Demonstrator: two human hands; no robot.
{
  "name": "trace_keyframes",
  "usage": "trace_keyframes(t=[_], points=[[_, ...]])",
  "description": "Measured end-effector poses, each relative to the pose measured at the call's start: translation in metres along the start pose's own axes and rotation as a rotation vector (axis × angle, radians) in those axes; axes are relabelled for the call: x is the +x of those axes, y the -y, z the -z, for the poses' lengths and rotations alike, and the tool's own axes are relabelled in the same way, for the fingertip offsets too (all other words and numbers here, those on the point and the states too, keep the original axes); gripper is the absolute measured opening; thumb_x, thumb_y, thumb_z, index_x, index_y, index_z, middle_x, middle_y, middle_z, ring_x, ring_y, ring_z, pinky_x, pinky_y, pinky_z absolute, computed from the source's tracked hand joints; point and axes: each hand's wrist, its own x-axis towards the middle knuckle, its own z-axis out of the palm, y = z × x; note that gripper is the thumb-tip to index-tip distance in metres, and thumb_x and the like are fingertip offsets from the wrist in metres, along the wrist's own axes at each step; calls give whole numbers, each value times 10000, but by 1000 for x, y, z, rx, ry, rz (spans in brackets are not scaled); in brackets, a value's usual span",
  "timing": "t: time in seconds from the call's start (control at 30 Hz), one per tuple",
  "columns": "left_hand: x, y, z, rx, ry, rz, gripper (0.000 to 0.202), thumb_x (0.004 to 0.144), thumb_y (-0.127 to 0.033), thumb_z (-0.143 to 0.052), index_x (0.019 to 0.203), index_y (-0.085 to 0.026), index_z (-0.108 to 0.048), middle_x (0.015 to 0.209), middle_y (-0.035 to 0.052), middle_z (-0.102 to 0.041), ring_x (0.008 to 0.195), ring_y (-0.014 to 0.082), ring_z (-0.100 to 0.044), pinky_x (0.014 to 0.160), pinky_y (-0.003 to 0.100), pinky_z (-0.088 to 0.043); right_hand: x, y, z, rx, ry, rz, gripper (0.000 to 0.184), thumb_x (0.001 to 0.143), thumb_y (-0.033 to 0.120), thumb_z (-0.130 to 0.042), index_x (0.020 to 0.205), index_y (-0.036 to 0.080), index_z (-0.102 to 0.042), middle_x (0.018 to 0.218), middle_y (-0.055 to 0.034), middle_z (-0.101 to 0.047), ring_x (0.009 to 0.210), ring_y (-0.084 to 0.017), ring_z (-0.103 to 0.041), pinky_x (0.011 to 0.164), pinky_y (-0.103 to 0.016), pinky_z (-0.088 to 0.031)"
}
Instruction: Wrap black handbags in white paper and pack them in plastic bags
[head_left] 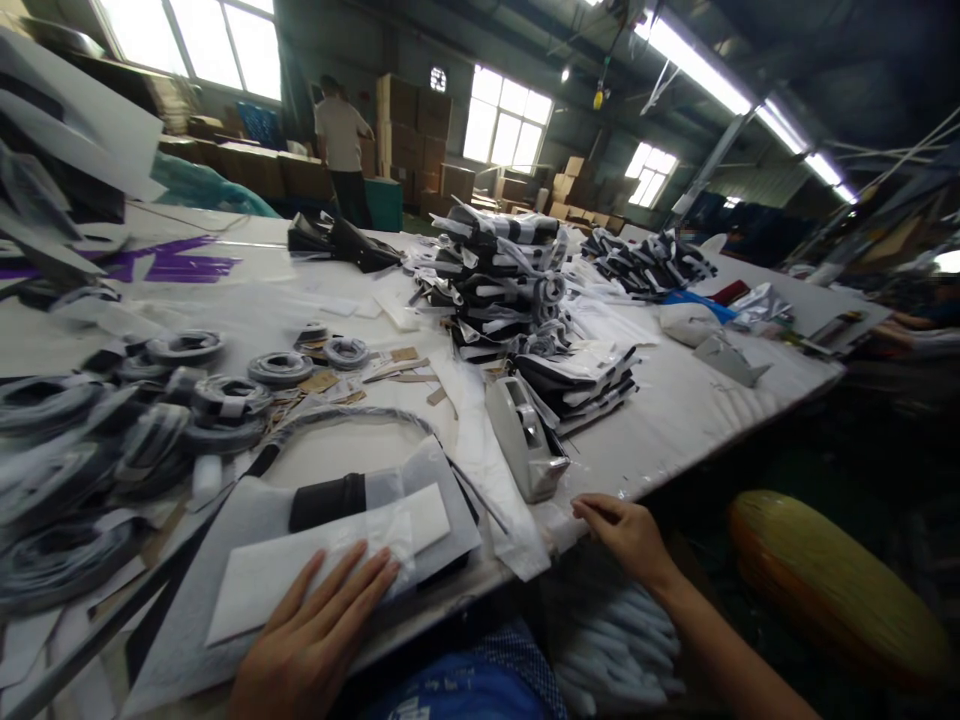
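Observation:
My left hand [322, 610] lies with fingers spread on a white padded sheet [292, 575]. Beneath that sheet is a black bag [328, 500] covered in thin white wrapping paper [262, 515]. The bag's wrapped handle [352, 412] arches away behind it. At the table's front edge, my right hand [626, 535] has thumb and forefinger pinched together; whatever is between them, if anything, is too small to make out. Just beyond that hand stands a grey tape dispenser [521, 440], apart from the fingers.
Several coiled, wrapped straps [229, 400] cover the left side. A tall stack of wrapped black bags [502, 290] rises behind the dispenser, with more flat bags [581, 380] beside it. A yellow oval object [832, 590] sits below the table at right. Across the room stands a person [341, 140].

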Motion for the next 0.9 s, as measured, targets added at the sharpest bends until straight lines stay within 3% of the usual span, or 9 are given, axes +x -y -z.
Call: trace_keyframes(t=[0.1,0.23,0.37,0.47,0.57,0.67,0.73,0.8,0.9], points=[[1,-1,1,-24,-4,21,469,985,-166,-420,1445,-231,-488,1458,1,-533,1338,210,-505,1251,409,-160,-5,23,19,-257,76,224,177,831,411,-689,890,278,-788,972,-58,-766,918,-286,-682,868,-393,-486],[3,-2,3,-41,-34,35,450,999,-167,-397,1432,-233,-501,1441,7,-553,1338,202,-507,1242,407,-187,-6,68,32,-638,258,681,193,928,305,-591,1020,278,-758,960,-61,-764,842,-233,-686,776,-347,-485],[5,-5,5,-54,-39,52,459,996,-119,-391,1429,-221,-500,1441,10,-553,1353,198,-489,1247,422,-157,-8,116,18,-645,421,1024,220,920,192,-597,1090,262,-718,914,-49,-761,757,-188,-657,695,-315,-453],[5,-8,6,-82,-49,77,471,990,-70,-368,1413,-213,-517,1430,9,-564,1359,195,-483,1247,436,-150,-11,148,-8,-493,551,1160,223,910,164,-619,1103,239,-700,895,-49,-758,717,-167,-646,670,-307,-432],[6,-11,5,-129,-68,126,451,1004,-76,-355,1391,-218,-538,1407,3,-588,1357,194,-486,1240,446,-180,-17,177,-39,-250,791,1141,192,910,225,-655,1092,218,-714,882,-59,-759,729,-156,-669,689,-286,-457],[7,-14,5,-179,-74,176,414,1025,-125,-373,1384,-242,-542,1364,8,-625,1341,185,-506,1221,451,-247,-17,201,-69,0,1181,945,207,906,338,-674,1015,183,-756,874,-85,-767,775,-157,-695,733,-246,-509],[7,-15,5,-200,-77,198,391,1033,-156,-386,1376,-251,-547,1347,12,-639,1333,182,-515,1214,457,-268,-8,210,-87,34,1395,794,250,895,378,-677,973,161,-773,864,-95,-767,772,-156,-693,742,-237,-523],[7,-16,5,-211,-91,213,372,1036,-174,-396,1362,-249,-559,1339,15,-644,1333,185,-515,1211,462,-278,8,213,-105,-41,1483,683,275,878,400,-685,950,151,-780,834,-84,-756,735,-151,-671,729,-241,-521],[8,-16,6,-219,-94,212,368,1033,-165,-399,1357,-232,-561,1347,24,-638,1337,197,-511,1202,470,-297,36,212,-126,-133,1508,540,313,847,444,-698,913,148,-775,777,-52,-724,697,-148,-630,701,-254,-502]])
